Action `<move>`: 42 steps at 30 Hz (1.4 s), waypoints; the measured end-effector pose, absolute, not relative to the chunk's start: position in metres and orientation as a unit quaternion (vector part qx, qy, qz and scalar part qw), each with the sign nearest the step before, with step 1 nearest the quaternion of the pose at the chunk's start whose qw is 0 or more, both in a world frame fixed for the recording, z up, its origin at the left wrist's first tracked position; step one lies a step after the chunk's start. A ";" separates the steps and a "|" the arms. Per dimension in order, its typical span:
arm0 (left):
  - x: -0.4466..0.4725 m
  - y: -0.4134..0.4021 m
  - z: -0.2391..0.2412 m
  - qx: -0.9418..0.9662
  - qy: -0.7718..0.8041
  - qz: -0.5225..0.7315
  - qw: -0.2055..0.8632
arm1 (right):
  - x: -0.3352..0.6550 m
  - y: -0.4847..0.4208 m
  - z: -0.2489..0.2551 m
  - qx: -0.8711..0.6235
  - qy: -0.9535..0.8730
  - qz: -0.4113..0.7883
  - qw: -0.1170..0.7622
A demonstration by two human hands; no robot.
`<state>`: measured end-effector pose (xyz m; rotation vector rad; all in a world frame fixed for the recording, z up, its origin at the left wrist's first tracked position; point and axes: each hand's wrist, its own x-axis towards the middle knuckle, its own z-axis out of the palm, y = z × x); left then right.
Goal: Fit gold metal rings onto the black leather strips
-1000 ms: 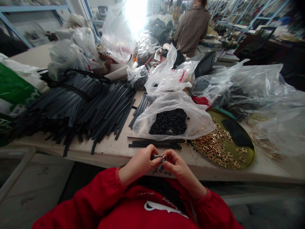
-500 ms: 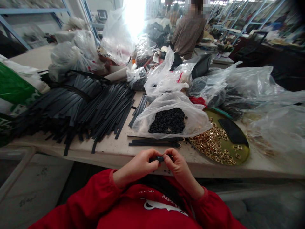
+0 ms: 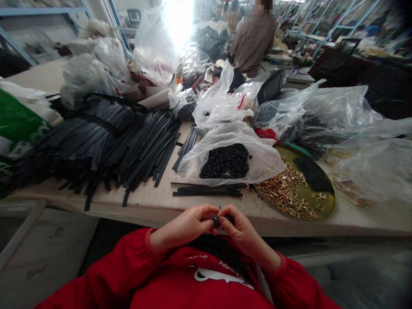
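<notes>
My left hand [image 3: 192, 223] is closed, thumb and fingers pinching a small black piece [image 3: 216, 222] just beyond the table's front edge. Close against it, my right hand [image 3: 241, 228] is closed too, with a dark bit of the same look [image 3: 229, 219] between thumb and fingers. Whether these are one strap or two parts I cannot make out, since the fingers cover most of it. On the table just past my hands lie a few black straps [image 3: 206, 191] with gold buckles at their right end. Behind them, an opened clear plastic bag [image 3: 267, 165] holds many small black pieces [image 3: 225, 161].
On the right, a round gold tray [image 3: 328, 201] bears loose gold buckles [image 3: 289, 193] and a black phone-like slab [image 3: 313, 174]. Large piles of black strips [image 3: 141, 150] lie at left. Plastic bags [image 3: 334, 107] crowd the back. A person [image 3: 252, 40] stands beyond.
My hands have tilted and come slightly lower, and the black piece now shows end-on between my fingertips. A dark part has come into view in my right hand. The camera view has shifted slightly.
</notes>
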<state>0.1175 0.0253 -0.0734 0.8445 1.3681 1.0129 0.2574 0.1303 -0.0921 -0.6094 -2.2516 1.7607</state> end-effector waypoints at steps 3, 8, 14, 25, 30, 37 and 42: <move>0.118 0.024 -0.073 0.350 0.589 0.423 0.592 | 0.259 0.132 -0.090 -0.187 -0.772 0.598 0.108; 0.121 0.025 -0.077 0.350 0.599 0.411 0.592 | 0.266 0.133 -0.091 -0.178 -0.787 0.582 0.098; 0.122 0.027 -0.073 0.369 0.609 0.388 0.585 | 0.269 0.133 -0.094 -0.187 -0.783 0.587 0.085; 0.120 0.031 -0.055 0.389 0.612 0.300 0.620 | 0.271 0.124 -0.100 -0.248 -0.665 0.694 0.121; 0.118 0.029 -0.055 0.410 0.630 0.283 0.596 | 0.269 0.129 -0.096 -0.203 -0.740 0.631 0.113; 0.121 0.034 -0.052 0.487 0.633 0.226 0.557 | 0.271 0.121 -0.104 -0.204 -0.751 0.613 0.135; 0.116 0.039 -0.051 0.525 0.664 0.190 0.498 | 0.270 0.126 -0.105 -0.206 -0.772 0.581 0.157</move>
